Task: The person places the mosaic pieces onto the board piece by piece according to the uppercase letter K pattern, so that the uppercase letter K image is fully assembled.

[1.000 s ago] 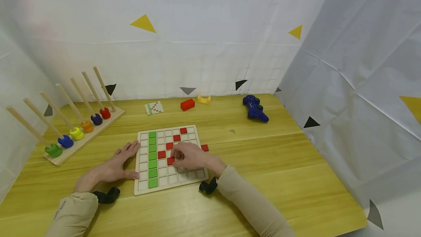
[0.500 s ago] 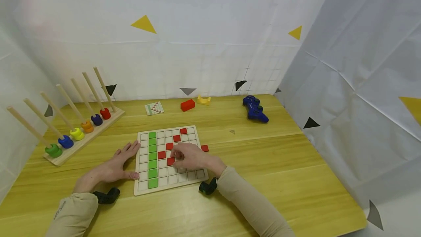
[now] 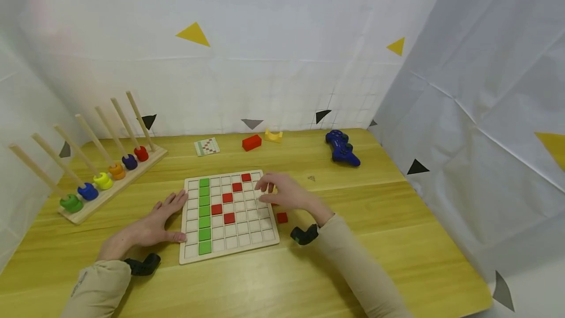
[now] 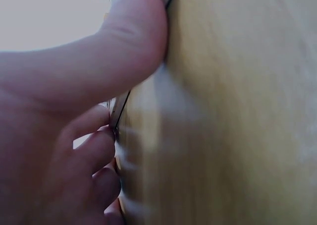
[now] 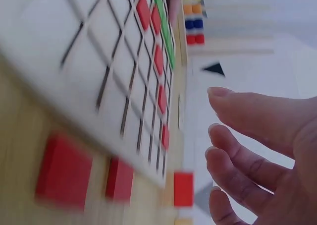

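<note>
My right hand (image 3: 286,194) hovers, grip loose and empty; the red tile (image 3: 282,218) just below looks light, stiff, best pinched by its edges.

One grid board (image 3: 229,251) — seven green tiles (image 3: 204,212), six pegs (image 3: 94,140)

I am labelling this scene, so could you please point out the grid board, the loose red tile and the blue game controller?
grid board (image 3: 265,237), head view, near right corner.
loose red tile (image 3: 282,218), head view, top face.
blue game controller (image 3: 342,147), head view, body centre.

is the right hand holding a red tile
No, the right hand has loosely spread fingers holding nothing; loose red tiles lie beside the board.
</note>
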### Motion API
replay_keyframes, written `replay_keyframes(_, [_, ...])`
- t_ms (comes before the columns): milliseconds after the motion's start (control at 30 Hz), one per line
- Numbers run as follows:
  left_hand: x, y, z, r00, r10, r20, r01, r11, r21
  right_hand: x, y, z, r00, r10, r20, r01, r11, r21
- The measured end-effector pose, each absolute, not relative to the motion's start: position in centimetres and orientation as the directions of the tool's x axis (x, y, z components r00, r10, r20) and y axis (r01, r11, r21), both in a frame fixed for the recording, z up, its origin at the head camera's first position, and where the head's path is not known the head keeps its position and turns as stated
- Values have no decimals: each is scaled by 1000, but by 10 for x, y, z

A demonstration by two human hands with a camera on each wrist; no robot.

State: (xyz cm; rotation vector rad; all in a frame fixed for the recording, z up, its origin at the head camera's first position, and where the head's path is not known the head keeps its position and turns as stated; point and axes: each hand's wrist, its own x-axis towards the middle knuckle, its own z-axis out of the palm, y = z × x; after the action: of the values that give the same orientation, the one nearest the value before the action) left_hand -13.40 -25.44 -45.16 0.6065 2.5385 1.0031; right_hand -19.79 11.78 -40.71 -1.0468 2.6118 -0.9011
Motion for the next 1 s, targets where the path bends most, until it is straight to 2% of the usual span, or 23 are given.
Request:
replay_keyframes(233, [-133,-254,-451,-847,513,-143,272,648,712,-210,157,-424,-779,-624,55,-520,594,-615])
replay_keyframes(367, [-134,-254,-451,-848,507,-151,267,656,706,-216,167,-432,-786,-618,13,-483,601,-637])
replay_keyframes(567, [-134,-254,-451,-846,513,-147,276,656,702,-219,167,-440,-783,-619,-64,-450,633,-629])
replay_keyframes(1000, [-135,-255,-453,-844,516,-145,280,655,701,-217,160,-445,-801,-594,-75,-435,664,-608])
